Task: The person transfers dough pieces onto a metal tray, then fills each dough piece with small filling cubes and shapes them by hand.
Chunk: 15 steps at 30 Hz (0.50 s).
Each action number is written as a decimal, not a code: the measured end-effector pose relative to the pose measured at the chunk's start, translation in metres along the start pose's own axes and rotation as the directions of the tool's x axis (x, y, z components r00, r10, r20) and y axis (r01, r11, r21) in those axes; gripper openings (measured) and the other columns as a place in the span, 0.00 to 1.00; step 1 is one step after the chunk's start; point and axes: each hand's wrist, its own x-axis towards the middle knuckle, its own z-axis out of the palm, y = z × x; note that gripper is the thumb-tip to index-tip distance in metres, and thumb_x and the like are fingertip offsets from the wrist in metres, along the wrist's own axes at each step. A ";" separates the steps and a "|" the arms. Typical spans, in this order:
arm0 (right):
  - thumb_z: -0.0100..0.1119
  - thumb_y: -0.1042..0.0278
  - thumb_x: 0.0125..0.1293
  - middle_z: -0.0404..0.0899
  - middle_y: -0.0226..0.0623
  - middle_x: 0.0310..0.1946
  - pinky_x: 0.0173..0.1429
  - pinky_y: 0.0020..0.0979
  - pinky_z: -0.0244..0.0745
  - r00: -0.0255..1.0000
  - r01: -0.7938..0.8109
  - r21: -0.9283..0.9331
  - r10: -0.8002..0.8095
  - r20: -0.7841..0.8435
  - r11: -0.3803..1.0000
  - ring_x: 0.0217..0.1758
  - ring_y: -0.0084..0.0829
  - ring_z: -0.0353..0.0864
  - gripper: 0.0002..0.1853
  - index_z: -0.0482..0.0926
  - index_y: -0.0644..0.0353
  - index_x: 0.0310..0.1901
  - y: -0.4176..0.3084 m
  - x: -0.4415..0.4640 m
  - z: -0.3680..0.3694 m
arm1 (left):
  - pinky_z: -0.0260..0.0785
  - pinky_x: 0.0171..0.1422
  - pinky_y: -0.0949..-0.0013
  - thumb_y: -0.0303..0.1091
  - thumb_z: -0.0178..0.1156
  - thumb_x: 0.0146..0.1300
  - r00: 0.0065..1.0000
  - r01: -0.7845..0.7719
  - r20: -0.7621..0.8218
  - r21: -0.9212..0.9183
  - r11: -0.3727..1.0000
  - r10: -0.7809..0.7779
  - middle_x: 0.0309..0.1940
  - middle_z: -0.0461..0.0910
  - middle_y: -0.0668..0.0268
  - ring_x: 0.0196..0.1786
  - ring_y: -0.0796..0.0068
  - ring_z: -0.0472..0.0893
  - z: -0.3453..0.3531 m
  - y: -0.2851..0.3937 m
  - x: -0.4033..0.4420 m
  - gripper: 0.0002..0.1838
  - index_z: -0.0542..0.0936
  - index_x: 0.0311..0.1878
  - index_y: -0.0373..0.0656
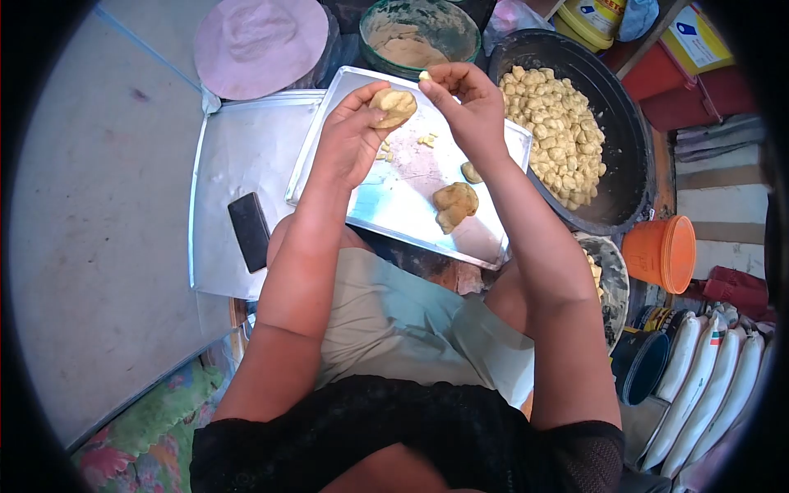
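Observation:
My left hand [353, 127] is closed around a lump of yellowish dough [394, 108] above the metal tray [394, 201]. Close by on the right, my right hand [468, 99] pinches a small pale yellow piece [425, 76] between thumb and fingertips. On the tray lie a larger browner lump of dough [455, 205], a smaller lump [471, 172] partly hidden by my right forearm, and several little yellow bits [426, 140]. The tray rests by my knees.
A wide black basin [625, 156] on the right holds many dough pieces [563, 135]. Behind the tray stands a green bowl of brown powder [407, 45]. A phone [249, 232] lies on a metal sheet at left. An orange bucket [660, 253] stands at right.

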 end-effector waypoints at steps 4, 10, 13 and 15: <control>0.64 0.74 0.61 0.80 0.33 0.33 0.42 0.21 0.75 0.986 -0.153 0.176 0.138 0.092 0.972 0.37 0.19 0.78 0.12 0.76 0.67 0.44 -0.019 -0.014 0.002 | 0.65 0.68 0.56 0.17 0.48 0.56 0.990 0.015 0.139 -0.219 0.976 0.016 0.49 0.74 0.51 0.54 0.61 0.76 0.010 -0.007 -0.009 0.18 0.71 0.52 0.32; 0.63 0.74 0.61 0.79 0.34 0.36 0.42 0.22 0.76 0.985 -0.166 0.286 0.145 0.092 0.944 0.35 0.20 0.78 0.13 0.74 0.67 0.46 -0.036 -0.016 -0.001 | 0.69 0.61 0.57 0.27 0.50 0.67 1.000 -0.006 0.020 0.026 1.000 0.006 0.52 0.73 0.52 0.53 0.63 0.76 0.009 -0.007 -0.011 0.18 0.66 0.59 0.36; 0.65 0.73 0.60 0.80 0.33 0.34 0.42 0.21 0.75 0.996 -0.090 0.198 0.090 0.012 0.976 0.35 0.19 0.78 0.14 0.75 0.67 0.46 -0.038 -0.016 0.000 | 0.72 0.58 0.58 0.29 0.48 0.70 0.998 0.040 0.052 0.000 0.999 -0.040 0.53 0.72 0.52 0.54 0.62 0.76 0.014 -0.004 -0.013 0.19 0.64 0.62 0.37; 0.66 0.72 0.59 0.80 0.31 0.32 0.41 0.22 0.75 1.000 -0.030 0.109 0.030 -0.002 0.994 0.34 0.19 0.78 0.13 0.77 0.66 0.43 -0.033 -0.017 -0.001 | 0.74 0.58 0.59 0.29 0.46 0.71 0.998 0.049 0.040 -0.009 0.999 -0.049 0.53 0.72 0.52 0.55 0.61 0.76 0.020 -0.007 -0.014 0.19 0.63 0.63 0.36</control>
